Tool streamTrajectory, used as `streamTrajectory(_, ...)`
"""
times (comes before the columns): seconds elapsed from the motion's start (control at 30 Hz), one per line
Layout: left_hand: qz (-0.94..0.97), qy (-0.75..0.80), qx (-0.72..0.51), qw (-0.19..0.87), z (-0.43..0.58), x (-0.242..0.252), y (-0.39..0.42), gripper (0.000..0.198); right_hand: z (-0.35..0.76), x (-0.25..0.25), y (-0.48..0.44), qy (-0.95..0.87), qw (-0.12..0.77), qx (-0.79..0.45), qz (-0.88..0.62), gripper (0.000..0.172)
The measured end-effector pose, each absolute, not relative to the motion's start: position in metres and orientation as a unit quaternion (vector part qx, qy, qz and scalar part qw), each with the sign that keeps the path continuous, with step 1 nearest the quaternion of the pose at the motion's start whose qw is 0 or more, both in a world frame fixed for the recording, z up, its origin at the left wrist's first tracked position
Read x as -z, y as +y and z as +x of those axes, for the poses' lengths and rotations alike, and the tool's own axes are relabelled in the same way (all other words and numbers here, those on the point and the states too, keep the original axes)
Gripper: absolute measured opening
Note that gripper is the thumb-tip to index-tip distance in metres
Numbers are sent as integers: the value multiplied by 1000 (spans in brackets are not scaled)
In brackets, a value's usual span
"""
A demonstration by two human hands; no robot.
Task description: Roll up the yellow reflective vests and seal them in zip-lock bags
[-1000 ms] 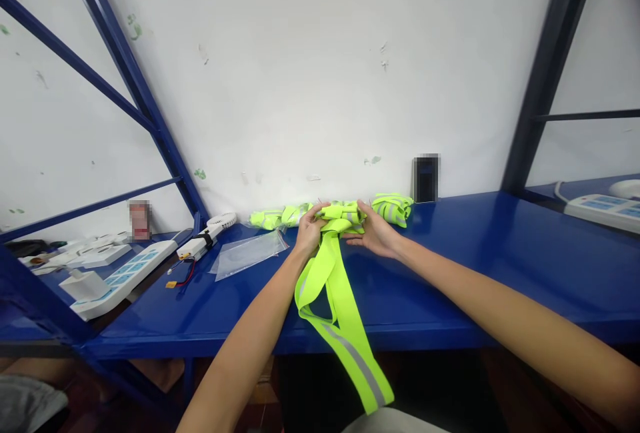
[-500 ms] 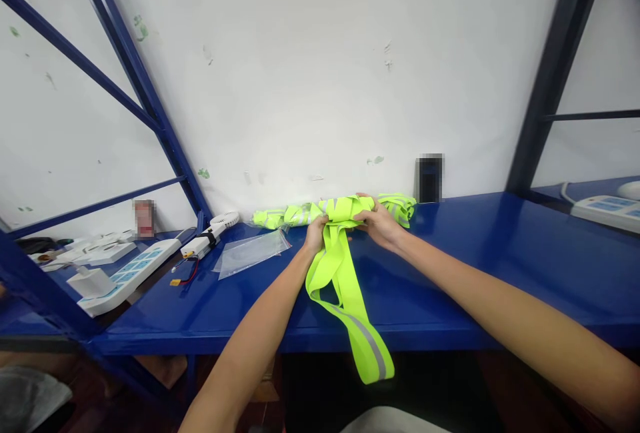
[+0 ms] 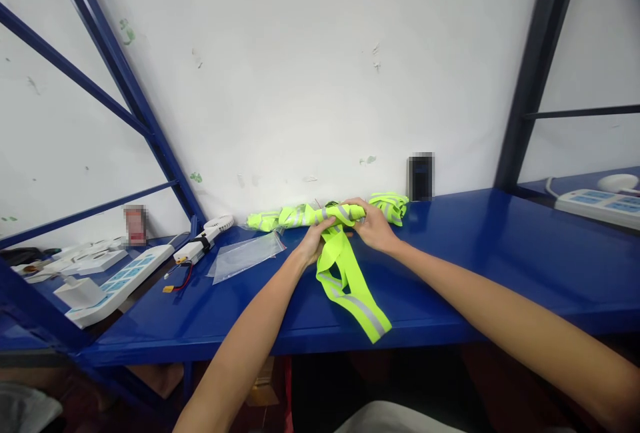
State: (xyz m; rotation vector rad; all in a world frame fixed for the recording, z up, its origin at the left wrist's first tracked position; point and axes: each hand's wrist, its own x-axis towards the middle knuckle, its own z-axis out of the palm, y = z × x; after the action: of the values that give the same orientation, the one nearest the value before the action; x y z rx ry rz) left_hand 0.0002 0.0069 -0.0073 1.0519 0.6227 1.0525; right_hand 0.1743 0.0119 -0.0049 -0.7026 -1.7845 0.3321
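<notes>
Two bare arms: they reach forward from the bottom edge and meet at the middle of the shelf.
Blue metal shelf (image 3: 500, 273): a glossy surface that runs the whole width, with its front edge nearest the viewer.
Reflective strap (image 3: 350, 293): neon yellow webbing with a grey stripe. Its loose loops lie on the shelf and the lowest fold reaches the front edge. The upper end is gathered into a roll between the hands.
Left hand (image 3: 314, 245): the fingers are curled around the strap just under the roll.
Right hand (image 3: 373, 227): the fingers are closed over the right end of the roll, gripping it from above.
Clear plastic bag (image 3: 245, 256): it lies flat on the shelf, just left of the left hand and not touching it.
Small connector with red wire (image 3: 177, 279): it lies further left, near the shelf's side edge.
White power strip (image 3: 120, 276): it has pale blue sockets and lies on the neighbouring surface to the left. A white plug block (image 3: 80, 289) sits at its near end.
White handheld fan (image 3: 213, 236): it lies beyond the bag, close to the blue upright.
Left folded bundle (image 3: 270, 219): the same neon webbing, set against the wall to the left of the hands.
Right folded bundle (image 3: 393, 206): more neon webbing against the wall, just behind the right hand.
Dark blurred object (image 3: 421, 176): it stands upright against the wall, right of the bundles.
Second power strip (image 3: 597, 203): it lies far right, past the dark upright post.
White wall (image 3: 320, 86): scuffed and marked, it fills the background.
</notes>
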Motion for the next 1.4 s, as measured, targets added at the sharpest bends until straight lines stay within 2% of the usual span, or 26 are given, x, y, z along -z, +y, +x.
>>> streamTrajectory(0.13,469,218,-457,723,-3,9,8,51,175,9,11,-764,578,-40,-283,63)
streamTrajectory(0.27,477,216,-457,719,-4,7,7,50,178,15,14,-790,553,22,-264,72)
streamTrajectory(0.5,522,227,-506,648,-7,5,12,46,183,4,11,-795,525,-66,-297,87)
streamTrajectory(0.6,537,212,-542,610,-12,4,17,45,185,-3,11,-798,506,-163,-284,88)
streamTrajectory(0.7,539,219,-537,612,-16,4,20,48,184,-6,12,-701,531,-367,-303,88)
streamTrajectory(0.8,551,244,-495,626,-17,6,20,50,181,-6,12,-584,490,-580,-287,71)
streamTrajectory(0.9,571,247,-487,614,-18,6,17,53,177,-5,7,-556,412,-675,-256,50)
streamTrajectory(1.03,571,241,-521,587,-19,6,15,57,169,-4,0,-562,480,-630,-238,32)
streamTrajectory(1.23,582,276,-516,564,-8,20,23,50,165,2,4,-593,546,-547,-225,45)
streamTrajectory(1.4,521,273,-488,644,13,29,18,53,168,1,8,-632,594,-439,-236,45)
